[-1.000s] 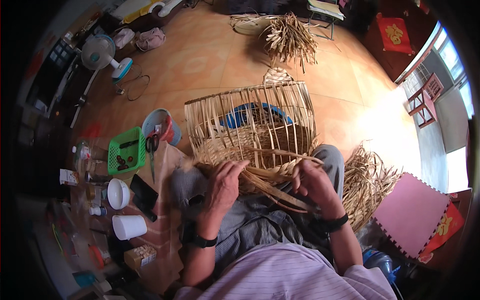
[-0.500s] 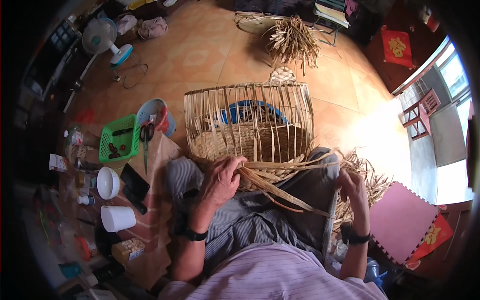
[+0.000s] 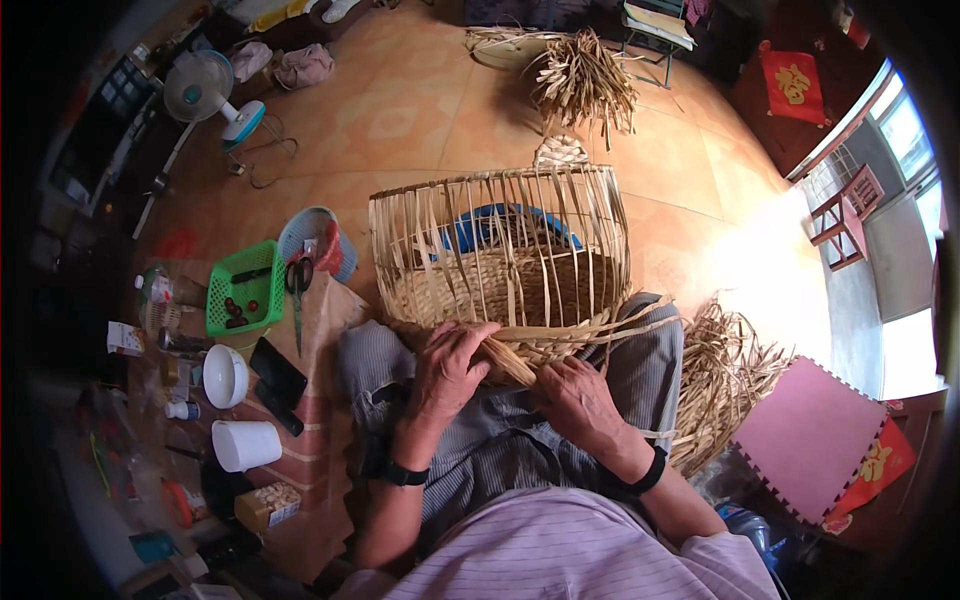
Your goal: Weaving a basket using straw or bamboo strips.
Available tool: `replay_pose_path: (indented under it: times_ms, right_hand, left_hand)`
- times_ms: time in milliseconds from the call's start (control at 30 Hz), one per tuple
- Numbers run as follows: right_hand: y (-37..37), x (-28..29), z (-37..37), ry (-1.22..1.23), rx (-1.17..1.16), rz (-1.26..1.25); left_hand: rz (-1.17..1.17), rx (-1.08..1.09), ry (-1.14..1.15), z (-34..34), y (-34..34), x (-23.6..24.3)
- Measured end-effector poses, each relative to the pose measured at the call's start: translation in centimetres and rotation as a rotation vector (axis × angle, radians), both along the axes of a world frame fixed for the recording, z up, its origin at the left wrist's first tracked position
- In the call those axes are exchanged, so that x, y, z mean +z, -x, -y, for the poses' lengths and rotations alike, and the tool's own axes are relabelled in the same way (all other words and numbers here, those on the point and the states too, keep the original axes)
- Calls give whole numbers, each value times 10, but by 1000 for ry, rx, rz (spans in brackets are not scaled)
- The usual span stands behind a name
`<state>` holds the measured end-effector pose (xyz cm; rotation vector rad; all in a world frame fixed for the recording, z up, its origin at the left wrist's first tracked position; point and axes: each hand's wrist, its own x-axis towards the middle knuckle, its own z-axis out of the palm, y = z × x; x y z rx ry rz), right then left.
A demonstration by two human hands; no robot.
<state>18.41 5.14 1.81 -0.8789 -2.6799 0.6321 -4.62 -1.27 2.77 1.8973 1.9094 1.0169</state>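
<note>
A half-woven straw basket (image 3: 450, 285) lies across my lap with its open ribs toward the far side. My left hand (image 3: 447, 370) is closed round a bundle of dry straw strands (image 3: 508, 360) at the basket's near edge. The other end of that bundle is pinched in my right hand (image 3: 583, 405), just right of the left one. Loose strands (image 3: 630, 325) stick out to the right over my knee. Through the ribs shows something blue and curved (image 3: 515, 222). My fingertips are partly hidden behind the knuckles.
On the left table stand a green basket (image 3: 246, 290), scissors (image 3: 298, 300), a white bowl (image 3: 226, 376) and a white cup (image 3: 246, 445). A straw heap (image 3: 725, 380) lies by my right knee beside a pink foam mat (image 3: 810, 440). Another straw bundle (image 3: 590, 85) and a fan (image 3: 200, 90) are farther off.
My right hand has come in from the right, beside the straw heap, to the basket's near edge and grips the strands there. My left hand stays at nearly the same place on the bundle.
</note>
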Motion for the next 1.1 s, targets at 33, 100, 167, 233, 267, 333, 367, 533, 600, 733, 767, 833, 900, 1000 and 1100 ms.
replay_pose_path:
  times_ms: [33, 100, 167, 233, 267, 333, 367, 533, 600, 733, 767, 833, 900, 1000, 1100]
  right_hand:
    - [1, 1, 1, 3, 49, -142]
    - [-2, 10, 3, 5, 97, -281]
    - [-8, 39, 9, 990, -24, -131]
    - [-9, 67, 8, 1183, -37, -179]
    - [-10, 79, 7, 1374, -58, -225]
    - [-23, 97, -2, 1444, -46, -262]
    - [-29, 113, -8, 1545, -6, -458]
    - [-95, 99, -36, 1500, -102, -1739]
    - [-88, 92, -48, 1542, 548, -1569]
    - [-57, 48, -24, 1111, 242, -769]
    - [-44, 46, -15, 1208, 101, -651]
    - [-21, 48, 0, 1297, -46, -540]
    - [0, 48, -4, 1184, -207, -317]
    - [35, 64, -16, 1087, -241, -643]
    - [54, 35, -47, 1151, -280, -903]
  left_hand:
    - [-23, -3, -23, -1, 1, -1]
    - [-24, -4, -41, -2, 1, -2]
    - [-27, -1, -59, -4, 3, -4]
    - [-66, -14, -132, -7, 5, -10]
    - [-64, -9, -131, -7, 5, -10]
    - [-45, -20, -163, -6, 5, -10]
    - [-41, -18, -163, -7, 5, -9]
    - [-36, 39, -97, -12, -4, -5]
    - [-30, 58, -80, -10, -5, -4]
    - [-47, 90, -105, -12, -6, -6]
    - [-47, 85, -106, -14, -9, -7]
    - [-49, 87, -93, -14, -10, -1]
    - [-51, 67, -96, -15, -9, -1]
    - [-61, 63, -115, -12, -6, -9]
    - [-32, 104, -41, -11, -15, -12]
